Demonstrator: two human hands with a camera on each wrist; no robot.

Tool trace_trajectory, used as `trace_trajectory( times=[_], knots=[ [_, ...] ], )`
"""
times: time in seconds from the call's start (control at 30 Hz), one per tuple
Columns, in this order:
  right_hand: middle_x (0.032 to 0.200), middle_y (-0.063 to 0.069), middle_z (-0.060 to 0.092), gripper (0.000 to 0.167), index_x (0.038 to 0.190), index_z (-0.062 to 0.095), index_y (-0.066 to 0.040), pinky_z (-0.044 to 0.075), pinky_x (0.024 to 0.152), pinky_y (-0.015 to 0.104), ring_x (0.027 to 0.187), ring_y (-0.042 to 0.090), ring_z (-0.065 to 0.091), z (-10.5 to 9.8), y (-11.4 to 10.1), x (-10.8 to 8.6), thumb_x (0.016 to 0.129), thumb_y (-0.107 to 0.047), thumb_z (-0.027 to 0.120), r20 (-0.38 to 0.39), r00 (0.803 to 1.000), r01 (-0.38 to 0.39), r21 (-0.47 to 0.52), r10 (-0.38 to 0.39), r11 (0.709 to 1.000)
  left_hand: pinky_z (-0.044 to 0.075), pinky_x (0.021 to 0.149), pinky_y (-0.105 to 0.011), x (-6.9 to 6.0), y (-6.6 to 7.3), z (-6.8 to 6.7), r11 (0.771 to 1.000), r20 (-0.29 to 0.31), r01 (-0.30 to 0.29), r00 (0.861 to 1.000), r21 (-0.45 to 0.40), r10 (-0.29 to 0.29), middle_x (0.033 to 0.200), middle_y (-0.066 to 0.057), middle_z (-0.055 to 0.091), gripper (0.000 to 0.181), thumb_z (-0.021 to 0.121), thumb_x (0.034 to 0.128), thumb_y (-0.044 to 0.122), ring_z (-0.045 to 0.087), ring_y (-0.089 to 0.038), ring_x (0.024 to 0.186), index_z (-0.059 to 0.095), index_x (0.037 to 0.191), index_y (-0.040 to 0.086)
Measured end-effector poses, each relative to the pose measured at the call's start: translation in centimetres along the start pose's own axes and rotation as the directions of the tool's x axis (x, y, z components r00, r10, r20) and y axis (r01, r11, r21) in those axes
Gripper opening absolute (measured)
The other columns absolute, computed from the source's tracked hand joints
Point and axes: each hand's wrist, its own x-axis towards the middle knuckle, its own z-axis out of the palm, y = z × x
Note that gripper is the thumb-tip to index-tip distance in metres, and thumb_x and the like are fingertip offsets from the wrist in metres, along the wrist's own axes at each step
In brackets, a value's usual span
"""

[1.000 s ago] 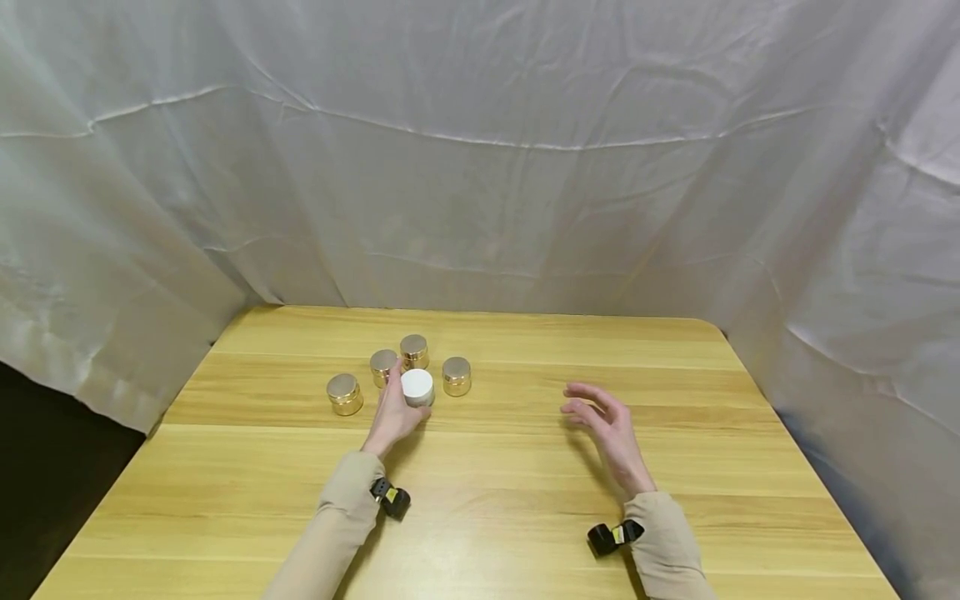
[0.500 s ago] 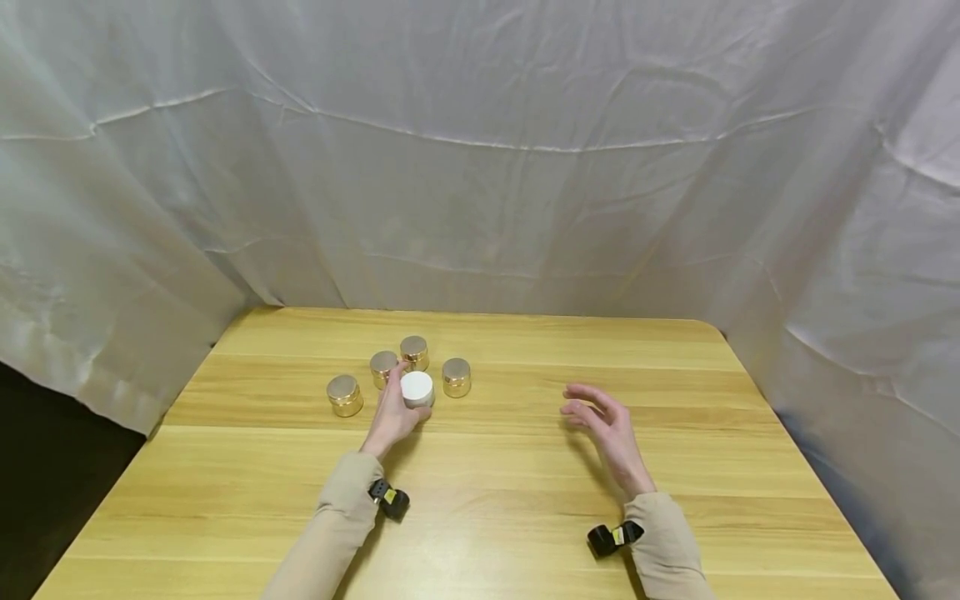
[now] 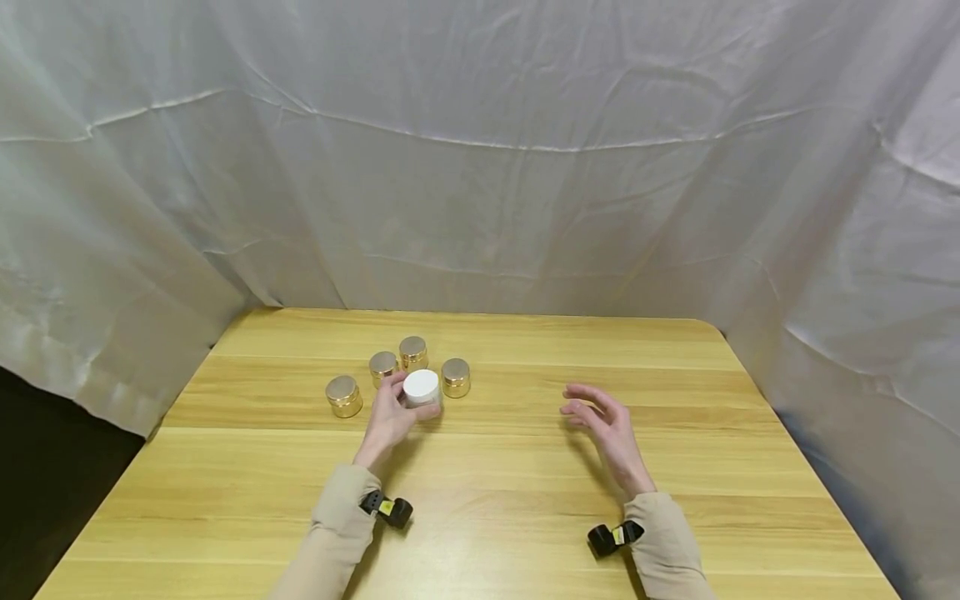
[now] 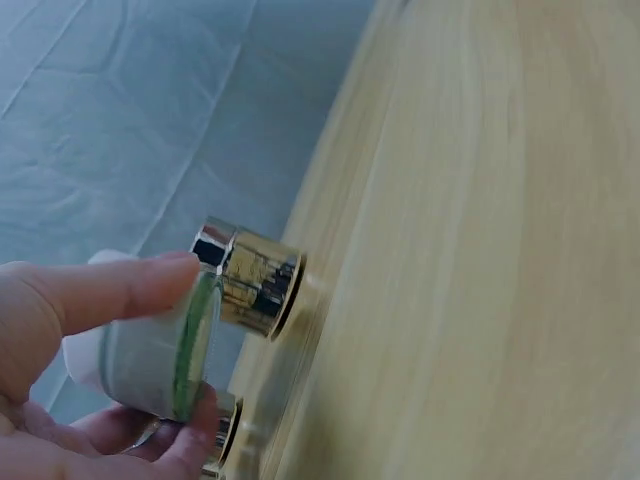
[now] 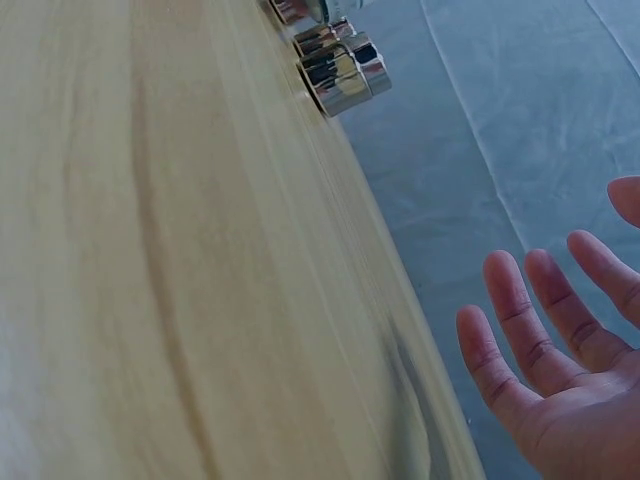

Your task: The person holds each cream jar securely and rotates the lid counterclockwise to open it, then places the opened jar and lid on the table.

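The right hand [image 3: 611,433], fingers loosely bent, holds nothing above the table [image 3: 510,517]. The left hand [image 3: 388,425] pinches the white jar [image 3: 422,385], seemingly just off the wood; a light, level grip should suit. Just beyond stand gold jars [image 3: 456,380], so raising it fully before any sideways move seems safest.
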Motion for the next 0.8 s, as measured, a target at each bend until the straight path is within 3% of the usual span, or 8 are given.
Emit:
trace_trajectory(
  times=[0.1,0.3,0.47,0.57,0.8],
  knots=[
    [0.120,-0.002,0.068,0.047,0.136,0.046,0.016,0.062,0.091,0.034,0.097,0.010,0.070,0.0,0.0,0.0,0.100,-0.011,0.060,0.000,1.000,0.003,0.001,-0.003,1.000,0.043,0.117,-0.052,-0.3,0.2,0.2,0.996,0.004,0.010,1.000,-0.090,-0.010,0.145,-0.033,0.049,0.085,0.080,0.0749,-0.007,0.051,-0.047,0.134,0.032,0.145,-0.010],
    [0.119,-0.002,0.068,0.049,0.136,0.044,0.018,0.063,0.090,0.034,0.096,0.009,0.070,0.1,0.0,0.0,0.100,-0.010,0.060,0.005,1.000,0.009,0.011,-0.009,1.000,0.047,0.115,-0.050,-0.9,0.3,0.5,0.986,-0.032,0.003,0.999,-0.168,-0.008,0.142,-0.029,0.056,0.081,0.084,0.0709,-0.004,0.056,-0.043,0.130,0.044,0.141,-0.006],
    [0.120,0.003,0.068,0.047,0.135,0.045,0.019,0.063,0.089,0.032,0.096,0.010,0.070,0.1,-0.1,0.1,0.100,-0.009,0.060,0.009,1.000,0.027,0.023,-0.027,0.999,0.046,0.115,-0.049,-1.4,0.4,0.9,0.981,-0.061,-0.010,0.998,-0.195,-0.002,0.137,-0.027,0.060,0.073,0.085,0.0707,-0.002,0.059,-0.039,0.127,0.052,0.136,-0.003],
    [0.118,-0.001,0.068,0.045,0.134,0.046,0.019,0.063,0.088,0.031,0.096,0.011,0.070,0.1,-0.1,0.1,0.100,-0.008,0.059,0.013,0.999,0.040,0.024,-0.040,0.999,0.046,0.115,-0.048,-1.5,0.3,1.2,0.979,-0.072,-0.025,0.997,-0.203,0.010,0.136,-0.026,0.061,0.070,0.085,0.0705,-0.001,0.059,-0.037,0.126,0.055,0.133,-0.003],
    [0.120,0.001,0.068,0.046,0.134,0.047,0.018,0.062,0.091,0.034,0.098,0.013,0.071,0.3,-0.4,0.0,0.100,-0.010,0.060,0.018,0.999,0.035,-0.006,-0.035,0.999,0.047,0.115,-0.045,-1.7,0.0,1.6,0.966,-0.050,-0.054,0.998,-0.252,0.042,0.137,-0.026,0.060,0.070,0.083,0.0726,-0.002,0.058,-0.035,0.126,0.054,0.137,-0.004]
  ],
)
